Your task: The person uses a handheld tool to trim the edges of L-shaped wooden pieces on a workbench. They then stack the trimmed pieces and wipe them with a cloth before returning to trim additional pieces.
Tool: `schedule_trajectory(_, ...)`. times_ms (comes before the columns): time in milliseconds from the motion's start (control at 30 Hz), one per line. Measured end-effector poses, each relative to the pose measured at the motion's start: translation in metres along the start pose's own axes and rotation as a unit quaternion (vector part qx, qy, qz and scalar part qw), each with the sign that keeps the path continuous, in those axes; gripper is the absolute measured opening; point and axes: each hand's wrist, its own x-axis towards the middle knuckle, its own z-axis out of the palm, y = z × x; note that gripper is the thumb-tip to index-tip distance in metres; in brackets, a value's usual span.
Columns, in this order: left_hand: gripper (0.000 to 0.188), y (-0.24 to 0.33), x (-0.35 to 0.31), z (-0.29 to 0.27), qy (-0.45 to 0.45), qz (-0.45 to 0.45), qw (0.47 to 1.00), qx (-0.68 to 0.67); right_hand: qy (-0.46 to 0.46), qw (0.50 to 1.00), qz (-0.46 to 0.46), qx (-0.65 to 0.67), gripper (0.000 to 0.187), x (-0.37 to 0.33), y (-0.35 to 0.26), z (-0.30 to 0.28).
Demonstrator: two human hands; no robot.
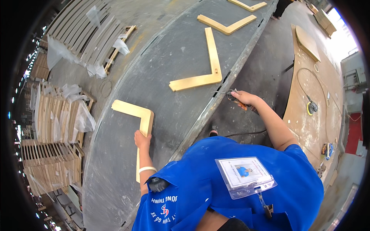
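Observation:
My left hand (pixel 142 140) is closed around one arm of a pale L-shaped wooden piece (pixel 133 109) lying on a long grey table (pixel 185 50). Beyond the table's right edge, my right hand (pixel 245 98) grips a dark hand tool (pixel 231 95) with a thin metal tip and an orange part. Its tip points left over the table edge; its exact kind cannot be made out. Just ahead lies a second L-shaped wooden piece (pixel 213 61), apart from both hands.
More angled wooden pieces (pixel 227 27) lie farther along the table. Stacked slats (pixel 58 115) stand on the left floor, partly under plastic film. To the right, a brown worktable (pixel 312 88) carries a corded tool (pixel 312 107). Someone's dark-clothed leg (pixel 281 8) shows at the far end.

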Motion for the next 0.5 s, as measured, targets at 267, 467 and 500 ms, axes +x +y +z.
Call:
schedule_trajectory(267,0.074,0.091,0.052,0.004,-0.049,-0.114,0.992,0.026,-0.008,1.0,-0.008,0.002,0.049,0.036,-0.024,-0.077)
schedule_trajectory(467,0.086,0.216,0.047,0.024,0.14,0.187,0.972,0.005,0.284,0.947,-0.14,0.054,0.05,0.074,-0.054,-0.103)
schedule_trajectory(500,0.084,0.247,0.054,0.035,0.104,0.234,0.966,-0.02,0.244,0.96,-0.125,0.062,0.051,0.073,-0.052,-0.103)
